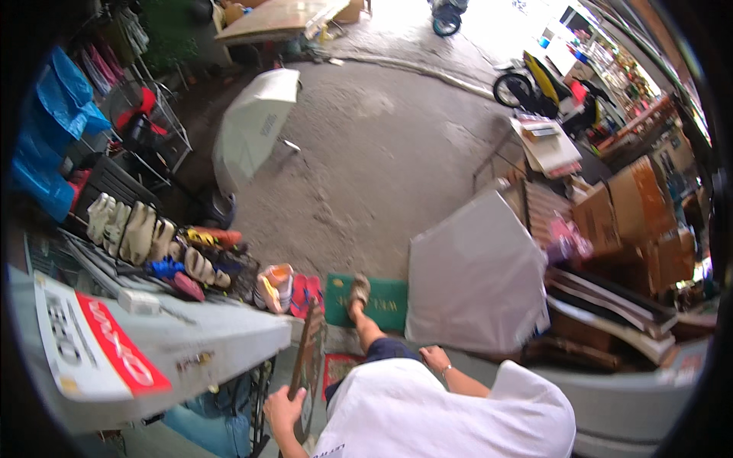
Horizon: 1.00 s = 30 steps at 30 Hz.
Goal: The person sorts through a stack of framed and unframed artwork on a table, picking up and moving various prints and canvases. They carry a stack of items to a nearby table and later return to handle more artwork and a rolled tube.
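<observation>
My left hand (284, 408), its fingers curled, is beside a narrow, upright brown wooden panel (307, 347). Whether it touches or grips the panel cannot be made out. Lower right of centre, my right hand (435, 359) is loosely closed with nothing visible in it; a band circles its wrist. My foot, in a sandal (360, 288), is on a green doormat (385, 304). Pink flip-flops (307, 293) lie just left of the mat. A large grey-covered, flat-sided object (477, 278) stands right of it.
Several pairs of shoes (137, 229) line the left, behind a grey counter (229, 336). An open pale umbrella (256, 126) rests on the concrete floor (359, 168). Cardboard boxes (626, 206) and stacked boards (603, 309) crowd the right. A yellow motorbike (546, 88) is parked farther out.
</observation>
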### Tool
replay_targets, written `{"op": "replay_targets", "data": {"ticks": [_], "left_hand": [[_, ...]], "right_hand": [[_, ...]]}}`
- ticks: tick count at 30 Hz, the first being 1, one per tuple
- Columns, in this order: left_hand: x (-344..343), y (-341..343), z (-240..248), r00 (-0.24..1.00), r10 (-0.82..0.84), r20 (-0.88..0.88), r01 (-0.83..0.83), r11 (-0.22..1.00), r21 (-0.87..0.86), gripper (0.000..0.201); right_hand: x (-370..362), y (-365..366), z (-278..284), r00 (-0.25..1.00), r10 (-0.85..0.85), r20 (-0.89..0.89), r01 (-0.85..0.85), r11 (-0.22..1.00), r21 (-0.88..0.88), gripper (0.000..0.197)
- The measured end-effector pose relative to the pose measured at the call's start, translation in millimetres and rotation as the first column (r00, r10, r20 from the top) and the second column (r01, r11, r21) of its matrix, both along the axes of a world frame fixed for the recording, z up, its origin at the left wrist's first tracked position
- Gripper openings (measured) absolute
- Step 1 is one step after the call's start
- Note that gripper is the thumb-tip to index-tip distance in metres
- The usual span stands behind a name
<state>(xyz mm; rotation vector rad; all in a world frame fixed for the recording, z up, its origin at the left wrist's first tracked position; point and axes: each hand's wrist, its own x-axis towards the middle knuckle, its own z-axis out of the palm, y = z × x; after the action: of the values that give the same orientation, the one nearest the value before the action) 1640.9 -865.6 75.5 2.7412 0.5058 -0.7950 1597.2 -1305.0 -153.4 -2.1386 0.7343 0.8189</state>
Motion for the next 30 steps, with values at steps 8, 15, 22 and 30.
{"op": "replay_targets", "data": {"ticks": [8, 15, 22, 30], "left_hand": [[218.0, -33.8, 1.1, 0.999, 0.051, -0.004, -0.051, 0.998, -0.039, 0.047], [434.1, -74.8, 16.9, 0.982, 0.004, 0.187, 0.007, 0.999, -0.053, 0.044], [635.5, -136.1, -5.6, 0.932, -0.101, 0.347, 0.155, 0.979, -0.133, 0.037], [873.4, -220.2, 1.2, 0.839, -0.289, 0.461, 0.404, 0.898, -0.172, 0.029]], "right_hand": [[276.8, -17.6, 37.7, 0.952, -0.177, 0.248, 0.18, 0.984, 0.01, 0.043], [470.0, -53.1, 52.1, 0.857, -0.257, 0.447, 0.203, 0.965, 0.166, 0.038], [533.3, -94.0, 38.8, 0.954, -0.293, 0.068, 0.295, 0.955, -0.016, 0.046], [614.2, -132.5, 24.9, 0.782, -0.605, 0.146, 0.623, 0.761, -0.182, 0.044]]}}
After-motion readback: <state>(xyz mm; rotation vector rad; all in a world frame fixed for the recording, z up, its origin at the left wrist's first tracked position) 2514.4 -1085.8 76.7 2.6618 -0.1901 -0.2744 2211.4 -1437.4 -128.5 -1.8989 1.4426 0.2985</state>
